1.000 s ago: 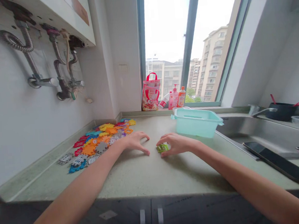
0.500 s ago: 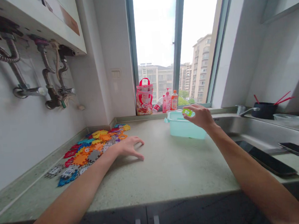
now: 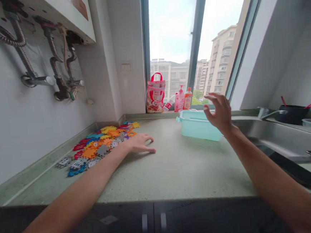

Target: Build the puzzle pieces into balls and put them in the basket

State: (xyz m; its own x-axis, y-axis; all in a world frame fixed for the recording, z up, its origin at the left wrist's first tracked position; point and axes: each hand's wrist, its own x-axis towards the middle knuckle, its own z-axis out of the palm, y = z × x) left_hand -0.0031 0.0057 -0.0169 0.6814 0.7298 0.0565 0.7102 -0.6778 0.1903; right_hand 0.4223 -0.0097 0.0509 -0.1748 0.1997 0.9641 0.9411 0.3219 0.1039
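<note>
My right hand (image 3: 219, 112) is raised above the right end of a turquoise plastic bin (image 3: 199, 130), fingers apart and nothing between them. The inside of the bin is mostly hidden by its wall. On the counter, my left hand (image 3: 140, 143) hovers or rests with fingers stretched out, holding nothing. Close by on its left spreads a pile of colourful plastic gear pieces (image 3: 89, 152), orange, red, yellow, blue and grey. My left forearm covers part of the view below the pile.
At the right is a steel sink (image 3: 264, 136) with a faucet (image 3: 273, 113) and a black pot (image 3: 291, 114) behind it. A dark flat slab (image 3: 297, 170) lies before the sink. On the windowsill stand a red bag (image 3: 156, 96) and soap bottles (image 3: 186, 99).
The light-green piece in my right hand is gone from it; the fingers have opened and the hand has risen. My left hand stays near the pile. The camera view has shifted slightly.
</note>
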